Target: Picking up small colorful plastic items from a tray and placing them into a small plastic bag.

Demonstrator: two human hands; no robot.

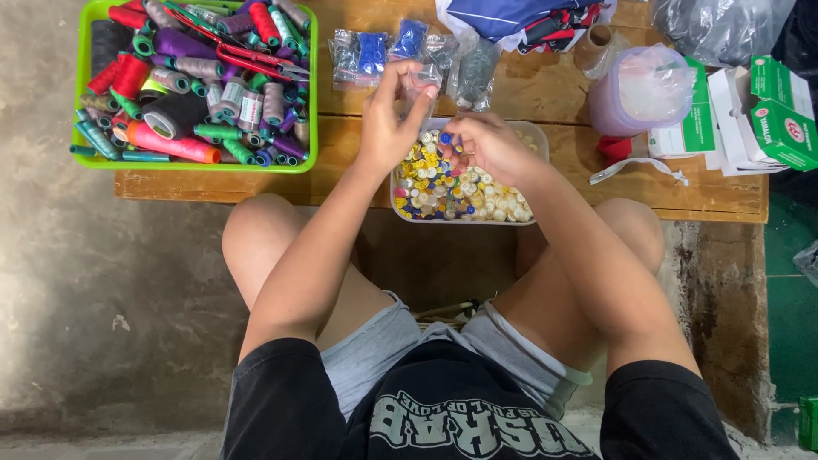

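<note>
My left hand [394, 119] holds a small clear plastic bag [422, 89] up by its top, just above a clear tub [528, 132] filled with several loose buttons [464, 194], mostly white and yellow with some blue and red. My right hand [487, 146] pinches a small blue button [445, 138] between its fingertips, close beside the bag's mouth and over the tub. The tub stands at the front edge of a low wooden bench [545, 94], between my knees.
A green tray [198, 163] of several thread spools with red scissors [247, 53] sits at the left. Small bags of blue buttons [372, 51] lie behind the tub. A lilac plastic jar [635, 98], green-and-white boxes [771, 111] and folded cloth [520, 19] crowd the right. Concrete floor lies on the left.
</note>
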